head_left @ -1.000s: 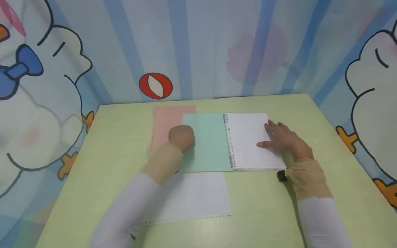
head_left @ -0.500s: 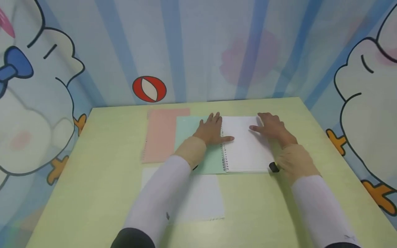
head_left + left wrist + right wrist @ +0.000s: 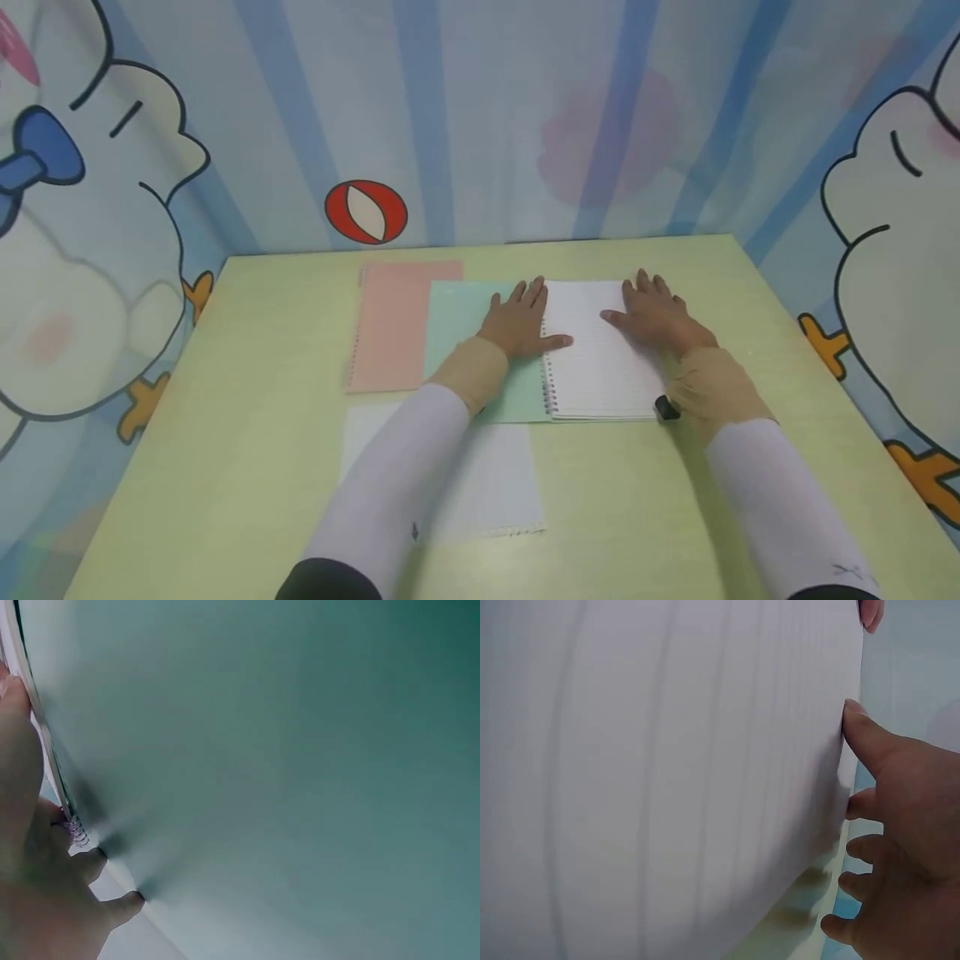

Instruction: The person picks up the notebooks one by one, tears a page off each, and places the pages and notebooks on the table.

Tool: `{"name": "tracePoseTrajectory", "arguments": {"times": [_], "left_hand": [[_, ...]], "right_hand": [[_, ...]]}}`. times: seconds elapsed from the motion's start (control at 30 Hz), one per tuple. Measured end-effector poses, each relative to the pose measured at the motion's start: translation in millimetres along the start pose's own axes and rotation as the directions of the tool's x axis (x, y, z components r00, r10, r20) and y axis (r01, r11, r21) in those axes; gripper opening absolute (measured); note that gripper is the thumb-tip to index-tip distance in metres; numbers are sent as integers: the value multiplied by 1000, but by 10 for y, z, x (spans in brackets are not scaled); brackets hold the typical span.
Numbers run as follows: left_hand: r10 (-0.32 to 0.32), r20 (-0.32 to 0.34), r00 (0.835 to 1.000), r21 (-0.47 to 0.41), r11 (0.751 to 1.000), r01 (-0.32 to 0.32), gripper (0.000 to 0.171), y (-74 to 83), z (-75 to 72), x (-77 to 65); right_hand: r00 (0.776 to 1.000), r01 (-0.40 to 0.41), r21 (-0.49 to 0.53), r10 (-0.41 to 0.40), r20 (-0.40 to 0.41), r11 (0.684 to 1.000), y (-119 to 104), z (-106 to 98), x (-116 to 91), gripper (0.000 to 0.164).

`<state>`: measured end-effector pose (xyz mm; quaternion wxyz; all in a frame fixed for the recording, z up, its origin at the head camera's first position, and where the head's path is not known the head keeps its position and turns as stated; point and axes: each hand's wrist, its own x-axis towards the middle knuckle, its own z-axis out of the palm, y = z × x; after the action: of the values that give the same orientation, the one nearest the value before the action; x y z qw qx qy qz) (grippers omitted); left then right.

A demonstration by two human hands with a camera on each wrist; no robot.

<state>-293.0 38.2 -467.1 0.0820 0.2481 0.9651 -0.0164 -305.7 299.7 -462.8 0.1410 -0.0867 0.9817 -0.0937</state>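
Note:
An open spiral notebook lies on the table, its mint-green cover (image 3: 457, 325) to the left and its white lined page (image 3: 592, 383) to the right of the wire coil (image 3: 549, 387). My left hand (image 3: 519, 327) rests on the green cover beside the coil, fingers spread and thumb reaching across onto the page. With fingers straight, my right hand (image 3: 654, 317) touches the upper right part of the page. In the left wrist view, fingertips meet the green cover (image 3: 262, 772); in the right wrist view, the thumb lies at the edge of the lined page (image 3: 675, 780).
A pink spiral notebook (image 3: 393, 325) lies partly under the green cover at the left. Nearer the front is a loose white sheet (image 3: 495, 483) with a ragged perforated edge, partly behind my left sleeve. A patterned wall (image 3: 495, 125) borders the table's (image 3: 247, 467) far edge.
My left hand has moved right from the green cover's left edge, changing from a curled hand to spread fingers by the coil. My right hand has shifted slightly, its fingers now pointing farther away.

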Motion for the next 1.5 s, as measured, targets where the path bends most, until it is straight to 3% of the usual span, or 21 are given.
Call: {"name": "tracePoseTrajectory", "arguments": {"times": [0.2, 0.3, 0.37, 0.43, 0.5, 0.53, 0.7, 0.9, 1.07, 1.2, 1.33, 1.5], "left_hand": [[-22, 22, 1000, 2, 1000, 22, 104, 23, -21, 8], [-34, 41, 999, 0, 999, 34, 105, 26, -10, 7], [-34, 35, 999, -4, 999, 34, 104, 30, -7, -1], [-32, 20, 999, -6, 999, 32, 103, 35, -2, -11], [-30, 6, 1000, -13, 999, 30, 103, 45, -5, -35], [-31, 1, 1000, -13, 999, 31, 103, 54, 3, -33], [-49, 20, 999, -14, 999, 50, 105, 75, 42, -11], [-57, 33, 998, -23, 998, 58, 108, 56, 80, 65], [-54, 26, 998, -46, 997, 55, 107, 59, 53, 31], [-61, 21, 998, -65, 996, 62, 107, 66, 35, -8], [-51, 22, 998, -87, 995, 52, 108, 67, 13, -30], [-34, 49, 998, -97, 995, 39, 106, 62, 20, 8]], "right_hand": [[993, 46, 49, -41, -112, 998, -61, -43, -63, 71], [980, 32, 200, 9, -200, 979, -126, -111, -90, 75], [972, -21, 373, 106, -210, 927, -139, -151, -100, 90], [961, -92, 518, 212, -176, 850, -120, -171, -93, 101], [954, -148, 598, 274, -125, 788, -77, -155, -71, 101], [953, -158, 617, 282, -108, 771, -50, -139, -60, 94], [964, -86, 627, 223, -142, 775, 81, 6, 0, 63], [961, 21, 658, 167, -221, 752, 158, 142, 16, 61], [958, 55, 666, 150, -246, 744, 175, 192, -17, 61], [964, 44, 709, 158, -216, 703, 213, 216, -70, 64], [972, 17, 769, 171, -164, 639, 229, 191, -127, 66], [981, -68, 805, 185, -52, 590, 185, 78, -223, 88]]}}
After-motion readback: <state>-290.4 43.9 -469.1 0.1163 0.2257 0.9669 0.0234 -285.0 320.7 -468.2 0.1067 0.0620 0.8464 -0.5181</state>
